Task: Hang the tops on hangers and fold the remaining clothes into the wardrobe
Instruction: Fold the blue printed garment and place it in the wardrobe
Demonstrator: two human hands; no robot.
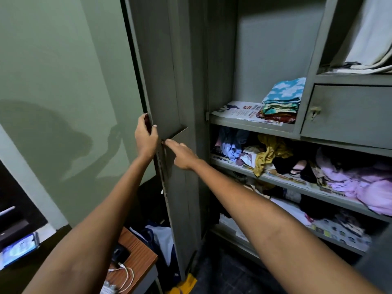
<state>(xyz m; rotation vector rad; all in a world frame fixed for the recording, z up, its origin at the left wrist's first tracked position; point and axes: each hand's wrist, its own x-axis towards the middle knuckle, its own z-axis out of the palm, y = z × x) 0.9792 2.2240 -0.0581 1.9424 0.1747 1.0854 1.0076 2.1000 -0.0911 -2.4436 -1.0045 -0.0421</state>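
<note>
- The wardrobe [273, 49] is stood open, its grey door [165, 85] swung out to the left so that the shelves are laid bare for sorting
- The clothes are found inside it: a neat folded stack [282, 100] is set on the upper shelf, and crumpled clothes [267, 153] are heaped loosely along the middle shelf, with more below, presumably waiting to be folded
- The door's outer edge is gripped by the left hand [146, 137], fingers wrapped behind it and thumb laid on the front, most likely so the panel is kept steady and wide
- The right hand [182, 153] is stretched toward the door with its fingers straight and relaxed, nothing held; the fingertips are placed at a small angled bracket [180, 134] on the inner face, though whether it is actually touched cannot be told
- No hangers are seen; pale fabric [371, 35] is draped in the upper right compartment
- A locked-looking drawer [347, 115] is fitted beside the folded stack
- A wooden table [135, 257] with a cable [127, 276] is kept at the door's foot, near a white bag [161, 238], so the door's swing could be hindered
</note>
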